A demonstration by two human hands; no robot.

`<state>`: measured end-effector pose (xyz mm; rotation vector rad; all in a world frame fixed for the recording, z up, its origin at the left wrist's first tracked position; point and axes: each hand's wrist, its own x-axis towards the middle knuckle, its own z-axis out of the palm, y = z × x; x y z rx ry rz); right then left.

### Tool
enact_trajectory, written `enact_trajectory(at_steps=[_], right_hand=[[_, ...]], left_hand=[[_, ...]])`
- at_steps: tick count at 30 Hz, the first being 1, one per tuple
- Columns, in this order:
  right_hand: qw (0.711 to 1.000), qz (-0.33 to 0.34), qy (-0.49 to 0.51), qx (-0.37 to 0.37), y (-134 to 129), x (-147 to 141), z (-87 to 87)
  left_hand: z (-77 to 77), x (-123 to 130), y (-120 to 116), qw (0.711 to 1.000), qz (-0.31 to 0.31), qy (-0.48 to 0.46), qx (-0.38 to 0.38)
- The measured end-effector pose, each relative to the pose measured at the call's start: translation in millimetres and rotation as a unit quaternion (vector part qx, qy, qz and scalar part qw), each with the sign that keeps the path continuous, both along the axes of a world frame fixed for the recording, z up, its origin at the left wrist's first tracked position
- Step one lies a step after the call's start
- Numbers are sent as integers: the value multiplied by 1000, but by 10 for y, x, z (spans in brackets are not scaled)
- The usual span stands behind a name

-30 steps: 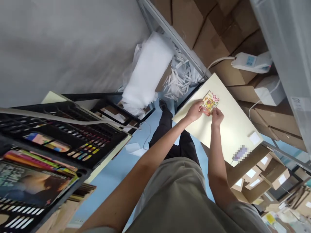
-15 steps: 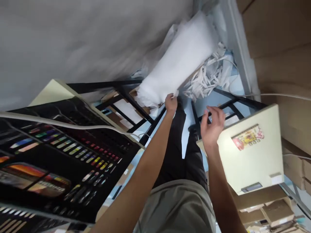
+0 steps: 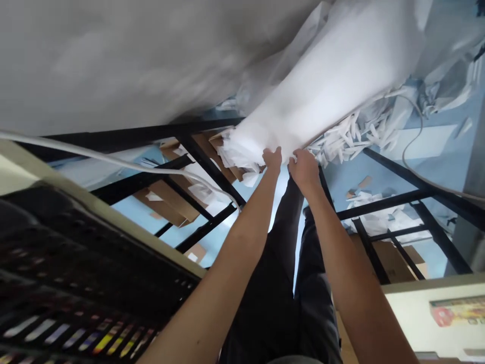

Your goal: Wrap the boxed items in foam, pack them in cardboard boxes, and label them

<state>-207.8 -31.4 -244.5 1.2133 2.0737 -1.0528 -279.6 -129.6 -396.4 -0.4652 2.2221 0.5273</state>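
A big roll of white, thin foam-like sheet (image 3: pixel 326 76) lies slantwise ahead of me, its ragged near end toward the left. My left hand (image 3: pixel 273 157) grips the near edge of this white sheet, fingers closed on it. Just to the right, my right hand (image 3: pixel 305 169) pinches the same edge with thumb and fingers curled. The fingertips of both hands are partly lost against the white material. A heap of white strips (image 3: pixel 352 134) lies beside the roll on the right.
Black metal frames (image 3: pixel 204 167) stand on both sides. Cardboard boxes (image 3: pixel 166 199) sit under the left one. At lower left is a black case of coloured art supplies (image 3: pixel 76 283); a white cable (image 3: pixel 125 162) crosses above it. A pale panel (image 3: pixel 409 308) is at lower right.
My right hand has moved forward and left from above the pale panel and taken the sheet's edge beside my left hand. The view has shifted closer to the roll.
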Motion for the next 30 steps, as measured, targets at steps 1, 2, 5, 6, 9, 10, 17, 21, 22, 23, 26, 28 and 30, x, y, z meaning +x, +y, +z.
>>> enact_trajectory(at_steps=[1,2,5,6,9,10,17,21,22,23,26,28,30], right_hand=[[1000,6,-7,-1,-25,27,-58],[1000,10,-13,-2,-47,56,-108],[1000,19,-18,-5,-96,128,-218],[1000,21,-18,-5,-106,143,-242],[999,24,-22,-9,-127,157,-283],[999,24,-22,-10,-135,154,-290],[1000,19,-2,-17,-234,113,-330],[1000,18,0,-18,-228,103,-328],[1000,16,1,-20,-213,101,-322],[1000,16,6,-23,-196,98,-316],[998,26,49,-42,-158,78,-290],[994,33,88,-53,-157,52,-267],[991,29,115,-55,-164,20,-242]], left_hand=[[-57,4,26,1000,16,2,-16],[-100,10,49,999,36,5,-35],[-147,38,85,990,99,16,-95],[-141,48,83,987,113,19,-109],[-90,80,34,986,124,29,-108],[-70,90,7,987,122,34,-99],[-7,129,-163,988,129,74,-43],[91,127,-153,982,156,104,4],[149,131,-139,979,165,115,15],[223,138,-122,975,175,132,24],[512,168,-55,957,208,185,80],[722,177,-6,942,254,162,144],[915,164,33,922,304,97,218]])
